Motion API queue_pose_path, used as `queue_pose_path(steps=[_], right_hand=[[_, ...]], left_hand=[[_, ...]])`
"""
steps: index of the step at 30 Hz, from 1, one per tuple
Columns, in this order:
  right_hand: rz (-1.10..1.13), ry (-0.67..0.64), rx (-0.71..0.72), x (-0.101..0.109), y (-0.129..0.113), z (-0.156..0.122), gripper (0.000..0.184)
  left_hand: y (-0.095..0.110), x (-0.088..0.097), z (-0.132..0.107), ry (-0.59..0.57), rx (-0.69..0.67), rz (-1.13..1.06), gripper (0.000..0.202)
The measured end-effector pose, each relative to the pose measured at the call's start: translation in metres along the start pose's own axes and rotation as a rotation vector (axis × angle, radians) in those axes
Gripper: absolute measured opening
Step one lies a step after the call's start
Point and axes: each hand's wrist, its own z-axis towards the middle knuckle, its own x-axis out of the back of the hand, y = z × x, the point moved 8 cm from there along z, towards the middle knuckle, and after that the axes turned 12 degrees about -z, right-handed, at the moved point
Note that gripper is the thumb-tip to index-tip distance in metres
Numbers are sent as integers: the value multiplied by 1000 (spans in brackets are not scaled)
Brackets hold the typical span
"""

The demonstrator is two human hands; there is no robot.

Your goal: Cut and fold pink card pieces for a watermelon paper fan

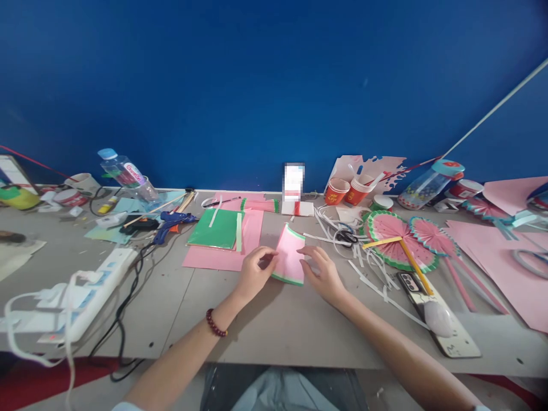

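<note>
A pink sheet of paper (290,257) with green strips along its top and bottom edges stands in front of me, slightly curved. My left hand (257,273) pinches its left edge between thumb and fingers. At the right edge, my right hand (322,273) has its thumb and forefinger apart, fingertips close to or touching the paper. Behind and to the left lie a stack of green paper (214,229) and larger pink sheets (203,258). A pale green strip (238,231) rests by the green stack.
On the left are a blue glue gun (171,224), a white power strip (96,294) with cables, and a tilted bottle (128,171). Rightward lie white paper strips (368,281), black-handled scissors (346,238), watermelon-patterned fans (391,237), a yellow folding ruler (411,260), a phone (411,282) and red cups (337,192).
</note>
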Motion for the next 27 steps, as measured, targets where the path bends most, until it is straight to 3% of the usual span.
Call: queue_pose_path(steps=[6, 10, 15, 22, 27], right_hand=[[103, 121, -144, 12, 24, 3, 33], [385, -5, -290, -3, 46, 3, 38], [500, -93, -362, -7, 49, 4, 36], [537, -164, -438, -3, 39, 4, 38], [552, -198, -486, -6, 41, 2, 36]], left_hand=[[-12, -10, 1, -228, 194, -156, 28], [-12, -14, 1, -310, 221, -155, 28], [-7, -13, 4, -331, 197, -170, 30], [-5, -8, 1, -382, 346, -280, 30], [-12, -4, 0, -340, 404, -266, 28]])
